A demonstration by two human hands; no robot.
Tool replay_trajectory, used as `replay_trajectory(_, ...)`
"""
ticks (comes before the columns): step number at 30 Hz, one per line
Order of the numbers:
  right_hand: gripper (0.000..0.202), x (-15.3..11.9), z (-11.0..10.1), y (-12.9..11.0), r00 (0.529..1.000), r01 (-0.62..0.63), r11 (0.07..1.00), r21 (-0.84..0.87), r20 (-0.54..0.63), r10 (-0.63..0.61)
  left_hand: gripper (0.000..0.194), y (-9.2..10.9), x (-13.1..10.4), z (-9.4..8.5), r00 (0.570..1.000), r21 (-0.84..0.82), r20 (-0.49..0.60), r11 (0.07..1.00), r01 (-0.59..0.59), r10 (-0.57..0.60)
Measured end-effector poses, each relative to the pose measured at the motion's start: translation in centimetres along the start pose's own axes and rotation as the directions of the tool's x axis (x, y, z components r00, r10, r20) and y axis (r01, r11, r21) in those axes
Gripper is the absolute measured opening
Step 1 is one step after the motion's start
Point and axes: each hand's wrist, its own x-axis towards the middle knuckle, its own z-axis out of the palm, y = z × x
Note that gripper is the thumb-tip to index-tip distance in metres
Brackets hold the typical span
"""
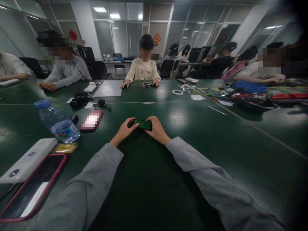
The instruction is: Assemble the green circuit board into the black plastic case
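A small black phone (144,124) is held sideways just over the green table, its lit screen green with fine marks on it. My left hand (124,130) grips its left end, with the thumb lying over the screen's lower left part. At the other end my right hand (157,129) is closed round the phone, fingers behind it. Grey sleeves cover both forearms. To the left of my hands lies a pink-edged phone (91,120) with a bright, blurred-out screen.
At left are a tilted water bottle (59,123), a white power bank (30,160), a red-cased phone (35,186) and a yellow packet (64,148). Black cables (80,100) and a grey panel (108,88) lie beyond. A wrench (218,110) is at right. Several people sit around.
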Motion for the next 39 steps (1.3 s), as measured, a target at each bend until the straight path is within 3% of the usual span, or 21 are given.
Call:
replay_trajectory(4,0.044,-0.2,-0.1,-0.4,0.999,0.014,0.998,0.056,0.034,-0.016,0.045,0.2,0.0,-0.1,1.0,-0.042,0.006,0.999,0.011,-0.011)
replay_trajectory(11,0.041,-0.2,-0.4,-1.0,0.987,-0.157,0.954,0.257,0.059,0.147,0.047,0.1,0.0,-0.1,1.0,-0.076,-0.004,0.997,0.018,-0.019)
replay_trajectory(18,0.04,0.0,-0.6,-0.3,0.974,-0.226,0.898,0.378,0.086,0.209,0.045,0.1,-0.1,-0.1,0.999,-0.004,-0.041,1.0,0.01,-0.01)
replay_trajectory(21,0.04,0.0,-0.6,-0.4,0.976,-0.216,0.903,0.372,0.086,0.198,0.049,0.3,-0.2,-0.2,0.983,0.102,-0.181,0.995,-0.01,0.028)
replay_trajectory(24,0.038,0.1,-0.6,-0.6,0.986,-0.168,0.933,0.319,0.061,0.157,0.039,1.0,-0.5,-0.2,0.963,0.267,-0.254,0.963,-0.024,0.095)
replay_trajectory(29,0.035,-0.1,-0.6,-1.2,0.995,-0.088,0.978,0.187,0.059,0.078,0.017,1.8,-0.8,-0.1,0.957,0.44,-0.247,0.897,-0.03,0.153)
replay_trajectory(39,0.035,-0.1,-0.3,-1.1,0.998,-0.055,0.99,0.129,0.042,0.05,0.021,0.7,-0.5,-0.1,0.983,0.413,-0.178,0.91,0.042,0.036)
